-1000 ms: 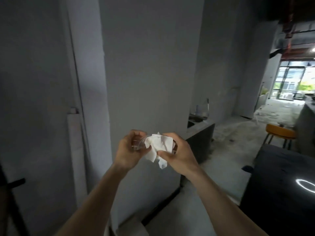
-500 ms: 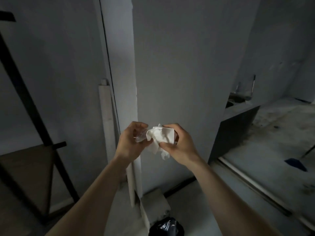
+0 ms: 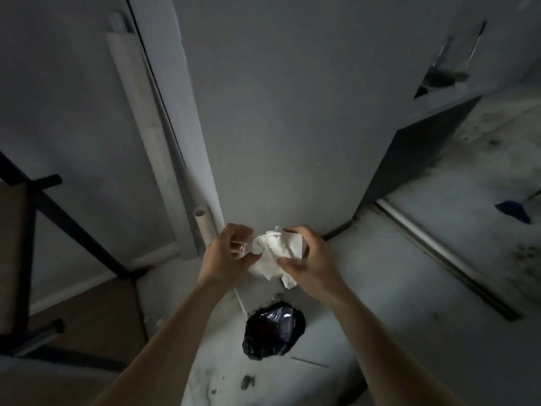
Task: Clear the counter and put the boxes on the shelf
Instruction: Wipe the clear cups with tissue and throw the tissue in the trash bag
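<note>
While both grip crumpled white tissue (image 3: 273, 254), left hand (image 3: 227, 256) also pinching clear plastic (image 3: 241, 249), right hand (image 3: 314, 263) curled, black bag (image 3: 273, 329) below

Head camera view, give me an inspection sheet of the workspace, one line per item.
Surface: grey stained floor; no counter top in view.
Job's things: crumpled white paper held over a black bin bag; no boxes seen.
Clutter: white pipe and pale boards leaning at the wall corner.
Grippers: left hand pinches clear plastic; right hand grips the paper.
Cables: nothing seen.
Surroundings: dark metal frame left, grey wall ahead.
</note>
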The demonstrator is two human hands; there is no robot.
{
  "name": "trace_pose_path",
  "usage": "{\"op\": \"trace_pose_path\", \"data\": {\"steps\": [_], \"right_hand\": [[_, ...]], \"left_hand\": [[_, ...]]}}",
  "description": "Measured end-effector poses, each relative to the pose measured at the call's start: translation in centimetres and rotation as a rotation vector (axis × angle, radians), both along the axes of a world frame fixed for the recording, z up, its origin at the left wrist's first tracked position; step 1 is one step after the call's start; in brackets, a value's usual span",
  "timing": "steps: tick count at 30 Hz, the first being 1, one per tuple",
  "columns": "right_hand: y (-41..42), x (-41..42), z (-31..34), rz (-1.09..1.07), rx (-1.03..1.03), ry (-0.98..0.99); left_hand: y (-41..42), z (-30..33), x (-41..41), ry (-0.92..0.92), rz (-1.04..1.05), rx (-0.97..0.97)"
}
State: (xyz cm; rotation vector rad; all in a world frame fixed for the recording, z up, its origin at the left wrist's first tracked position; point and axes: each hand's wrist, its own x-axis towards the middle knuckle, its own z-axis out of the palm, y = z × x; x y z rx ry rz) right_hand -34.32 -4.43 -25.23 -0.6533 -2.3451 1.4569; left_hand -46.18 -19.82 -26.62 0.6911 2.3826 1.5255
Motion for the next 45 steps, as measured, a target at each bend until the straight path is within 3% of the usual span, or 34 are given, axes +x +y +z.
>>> {"op": "trace_pose_path", "data": {"steps": [17,24,29,33,45], "right_hand": [[-1.5,1.7,-40.1,-0.202,-0.199,-0.527],[-2.6,1.6,-51.7,-0.348,-0.354,-0.674],[-2.3,0.3,-56.3,-0.459,-0.448,-0.701],[-2.1,-0.9,-56.7,-0.432,-0.454,-0.741],[-1.1,0.4,-44.6,-0.361,-0.297,-0.81]], "left_hand": [[0.9,-40.5,2.7,-0.458,-0.027,-0.36],[0.4,-51.3,3.3,-0.625,-0.136,-0.421],[1.1,-54.7,2.0,-0.673,-0.185,-0.473],[1.3,-55.2,1.1,-0.661,-0.189,-0.528],[1.6,-43.8,-0.8,-0.51,-0.222,-0.595]]}}
